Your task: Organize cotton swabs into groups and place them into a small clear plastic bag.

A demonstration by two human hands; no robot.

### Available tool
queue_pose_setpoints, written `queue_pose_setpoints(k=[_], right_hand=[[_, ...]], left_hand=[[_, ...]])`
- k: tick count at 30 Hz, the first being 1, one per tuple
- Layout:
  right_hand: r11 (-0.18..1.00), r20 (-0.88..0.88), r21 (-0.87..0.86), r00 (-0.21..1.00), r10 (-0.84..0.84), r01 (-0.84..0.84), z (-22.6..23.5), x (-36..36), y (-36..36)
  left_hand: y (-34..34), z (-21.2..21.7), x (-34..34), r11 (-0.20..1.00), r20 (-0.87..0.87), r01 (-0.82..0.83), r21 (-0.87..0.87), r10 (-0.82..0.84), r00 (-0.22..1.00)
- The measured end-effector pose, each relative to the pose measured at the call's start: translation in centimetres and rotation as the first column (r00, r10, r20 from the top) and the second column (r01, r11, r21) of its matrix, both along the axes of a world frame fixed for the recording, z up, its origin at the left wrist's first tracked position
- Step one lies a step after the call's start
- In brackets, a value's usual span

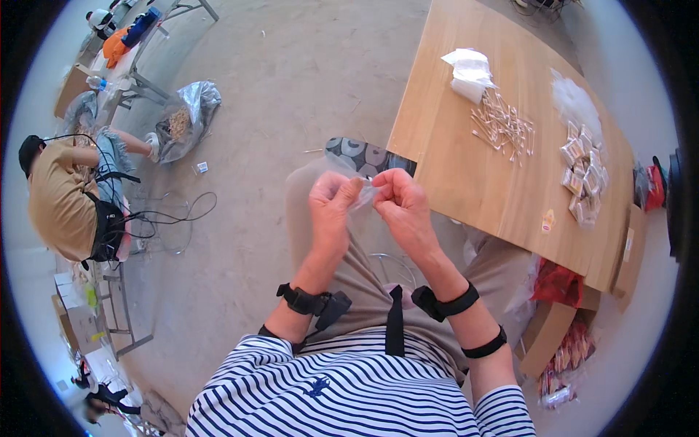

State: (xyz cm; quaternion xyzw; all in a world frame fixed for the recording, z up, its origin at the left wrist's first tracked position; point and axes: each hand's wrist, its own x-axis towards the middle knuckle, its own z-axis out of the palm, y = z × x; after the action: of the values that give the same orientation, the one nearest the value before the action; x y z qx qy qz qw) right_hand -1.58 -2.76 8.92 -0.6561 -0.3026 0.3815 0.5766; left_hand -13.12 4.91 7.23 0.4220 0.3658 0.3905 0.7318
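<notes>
Both hands (368,200) pinch a clear plastic bag (362,195) over the lap, short of the table (466,182) edge.

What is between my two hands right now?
A small clear plastic bag, pinched by the left hand and right hand, in the head view.

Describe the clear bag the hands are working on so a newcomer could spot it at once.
Start at the wooden table on the person's right, then look left of its near corner, above the lap. The small clear plastic bag is pinched between the left hand and right hand. Unlike the filled packets on the table, it is held in the air.
</notes>
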Motion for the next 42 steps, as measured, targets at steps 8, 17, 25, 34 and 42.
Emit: queue_pose_setpoints(k=[8, 17, 25, 34, 42], right_hand=[[0.995, 0.028, -0.097, 1.000, -0.011, 0.014, -2.5, 1.0, 0.1], [0.977, 0.071, -0.209, 0.997, -0.025, 0.040, -5.0, 2.3, -0.6], [0.978, 0.087, -0.204, 0.996, -0.030, 0.047, -5.6, 2.5, -0.7], [0.976, 0.075, -0.212, 0.997, -0.026, 0.042, -5.6, 2.3, -0.8], [0.977, 0.073, -0.209, 0.997, -0.022, 0.037, -5.4, 2.2, -0.8]], left_hand=[[7.2, -3.1, -1.7, 0.963, 0.044, -0.264, -0.044, 0.266, 0.963], [11.5, -8.4, 0.4, 0.902, -0.038, -0.411, -0.133, 0.410, 0.911], [11.0, -9.6, 1.6, 0.928, -0.004, -0.364, -0.074, 0.365, 0.931], [10.5, -8.9, 1.9, 0.930, 0.040, -0.352, -0.103, 0.357, 0.933], [10.3, -9.1, 2.0, 0.933, 0.042, -0.353, -0.074, 0.357, 0.933]])
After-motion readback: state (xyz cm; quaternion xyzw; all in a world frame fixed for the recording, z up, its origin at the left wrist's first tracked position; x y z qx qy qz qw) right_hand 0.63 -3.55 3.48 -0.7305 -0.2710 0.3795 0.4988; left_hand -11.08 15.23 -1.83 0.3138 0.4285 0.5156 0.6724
